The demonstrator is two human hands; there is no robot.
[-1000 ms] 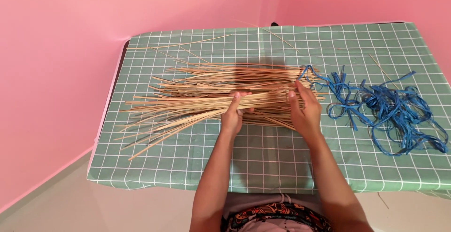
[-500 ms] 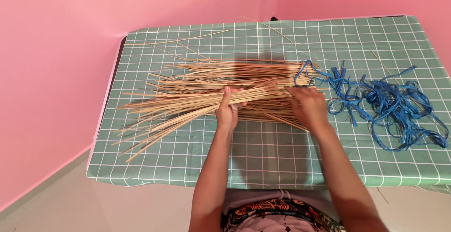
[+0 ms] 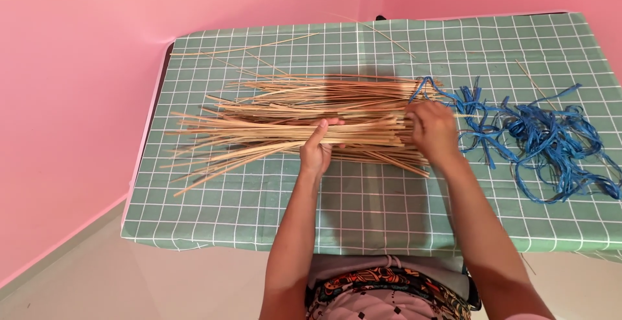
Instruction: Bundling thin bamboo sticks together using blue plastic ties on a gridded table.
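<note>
Against pink walls, on the green table, the left hand is clasping the sticks mid-bundle, the right hand is squaring their ends beside it; even pressure seems wise.

Left hand at frame centre, fingers curled around bundle of thin tan sticks. Right hand grips bundle's right end. Sticks fan out toward left. Tangle of blue cords at right. Green checked tablecloth underneath; pink wall at left.
</note>
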